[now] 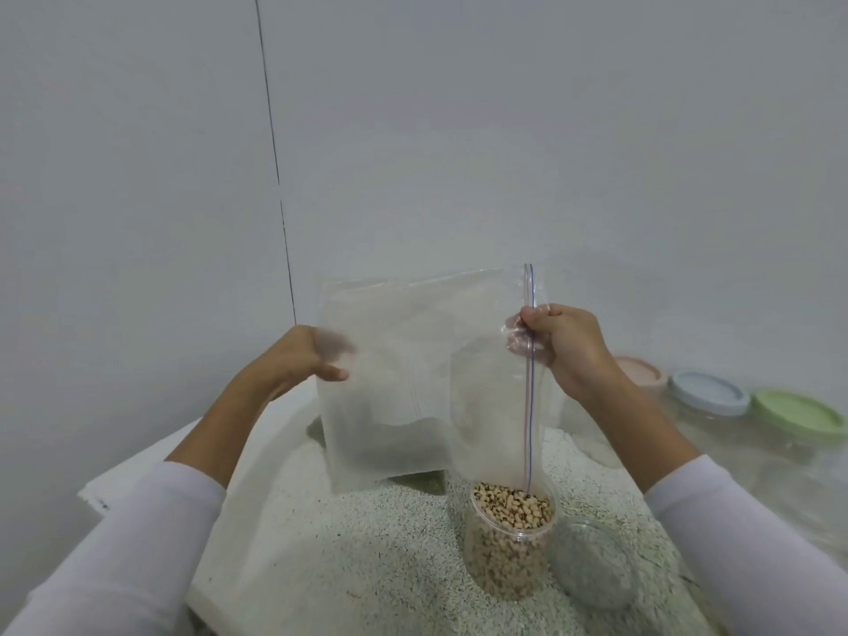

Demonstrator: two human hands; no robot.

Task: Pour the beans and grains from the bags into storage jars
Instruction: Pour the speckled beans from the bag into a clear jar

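Observation:
An empty clear zip bag (404, 374) hangs upended above the counter, its zip edge running down toward an open jar. My left hand (303, 360) holds the bag's left edge, fingers behind the plastic and thumb in front. My right hand (564, 346) grips the bag at the red-and-blue zip strip (530, 383). Below stands the clear jar (509, 539), filled to the brim with black-eyed beans. A second clear jar (596, 566) stands to the right of the first; its contents are unclear.
The speckled white counter (344, 543) ends at a wall behind and an edge on the left. At the right stand lidded jars with a pink lid (638, 371), a blue lid (709, 392) and a green lid (798, 417).

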